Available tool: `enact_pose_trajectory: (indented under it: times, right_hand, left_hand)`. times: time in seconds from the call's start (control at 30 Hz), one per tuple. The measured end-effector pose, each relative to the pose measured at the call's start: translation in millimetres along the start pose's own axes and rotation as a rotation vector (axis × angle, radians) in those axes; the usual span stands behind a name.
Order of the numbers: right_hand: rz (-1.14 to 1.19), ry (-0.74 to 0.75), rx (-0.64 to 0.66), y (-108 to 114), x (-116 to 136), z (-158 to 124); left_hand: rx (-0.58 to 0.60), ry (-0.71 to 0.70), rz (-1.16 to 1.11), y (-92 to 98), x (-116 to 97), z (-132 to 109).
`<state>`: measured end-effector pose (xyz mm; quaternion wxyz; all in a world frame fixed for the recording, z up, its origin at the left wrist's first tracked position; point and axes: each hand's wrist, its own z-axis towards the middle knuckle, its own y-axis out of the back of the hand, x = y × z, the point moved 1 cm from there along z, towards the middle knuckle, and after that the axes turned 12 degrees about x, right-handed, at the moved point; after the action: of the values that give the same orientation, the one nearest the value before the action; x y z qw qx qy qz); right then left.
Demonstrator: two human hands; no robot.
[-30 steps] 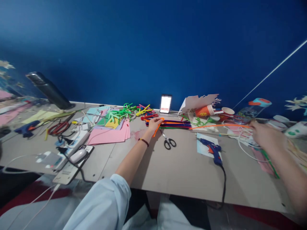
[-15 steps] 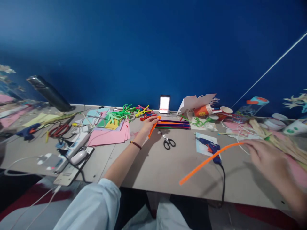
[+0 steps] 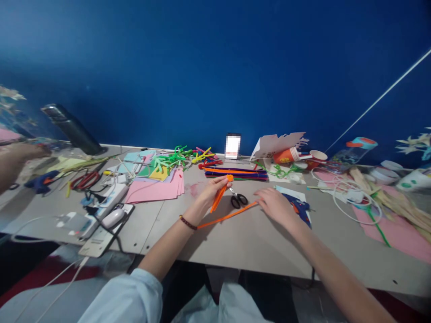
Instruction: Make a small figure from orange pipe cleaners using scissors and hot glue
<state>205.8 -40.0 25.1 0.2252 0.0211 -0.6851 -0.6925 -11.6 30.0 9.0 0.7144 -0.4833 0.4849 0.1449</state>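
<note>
My left hand (image 3: 215, 187), with a beaded bracelet at its wrist, is closed on a small bundle of orange pipe cleaners (image 3: 219, 198) that has a round orange tip above the fingers. To its right, my right hand (image 3: 274, 202) pinches one end of a long orange pipe cleaner (image 3: 232, 216). This strand slants down leftward and runs behind or under my left wrist. Between the hands lie black-handled scissors (image 3: 238, 200), partly hidden by the left hand. Just behind them rests a stack of purple, orange and green pipe cleaners (image 3: 240, 173).
A blue glue gun (image 3: 301, 211) lies by my right arm. Pink paper sheets (image 3: 153, 190), green pipe cleaners (image 3: 173, 158) and a power strip (image 3: 109, 204) are on the left. A phone (image 3: 232, 146) stands against the wall. Another person's hand (image 3: 25, 154) reaches in at far left.
My right hand has come in from the far right with the orange pipe cleaner. My left hand has moved slightly nearer with its bundle. Another person's hand has appeared at far left.
</note>
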Motion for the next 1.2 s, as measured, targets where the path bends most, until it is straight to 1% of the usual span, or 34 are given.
enact_pose_trajectory:
  times: [0.03, 0.07, 0.13, 0.17, 0.27, 0.33, 0.4, 0.5, 0.63, 0.73, 0.97, 1.07, 1.2]
  right_hand:
    - [0.11, -0.028, -0.037, -2, 7, 5]
    - [0.247, -0.068, -0.092, -4, 14, 9]
    - [0.56, -0.147, -0.174, -11, 26, 18]
    - [0.711, -0.182, -0.194, -16, 31, 22]
    - [1.086, -0.233, -0.167, -34, 40, 33]
    - [1.221, -0.218, -0.129, -45, 40, 39]
    - [1.259, -0.198, -0.105, -52, 38, 41]
    - [1.218, -0.157, -0.089, -53, 32, 40]
    - [1.195, -0.092, -0.1, -49, 29, 35]
    - [1.254, -0.094, -0.055, -48, 30, 32]
    - [1.314, -0.029, 0.01, -45, 37, 28]
    - [1.331, -0.036, -0.011, -45, 38, 27]
    - [1.319, -0.073, -0.067, -50, 36, 29]
  left_hand:
    - [0.038, 0.03, -0.015, -2.7, 3, -2]
    - [0.043, 0.047, -0.025, -4.3, 5, -4]
    - [0.038, 0.094, -0.032, -5.5, 9, -7]
    - [0.023, 0.116, -0.036, -5.3, 11, -7]
    - [-0.013, 0.16, -0.058, -3.7, 19, -9]
    - [-0.017, 0.153, -0.067, -2.1, 24, -10]
    - [-0.027, 0.148, -0.053, -0.4, 29, -11]
    - [-0.009, 0.167, -0.019, 0.5, 32, -12]
    - [0.057, 0.211, -0.003, -4.1, 29, -16]
    - [0.093, 0.221, 0.018, -8.8, 26, -18]
    - [0.057, 0.167, 0.126, -12.5, 28, -21]
    - [0.042, 0.137, 0.144, -14.3, 27, -22]
    - [-0.046, 0.056, 0.245, -13.6, 27, -22]
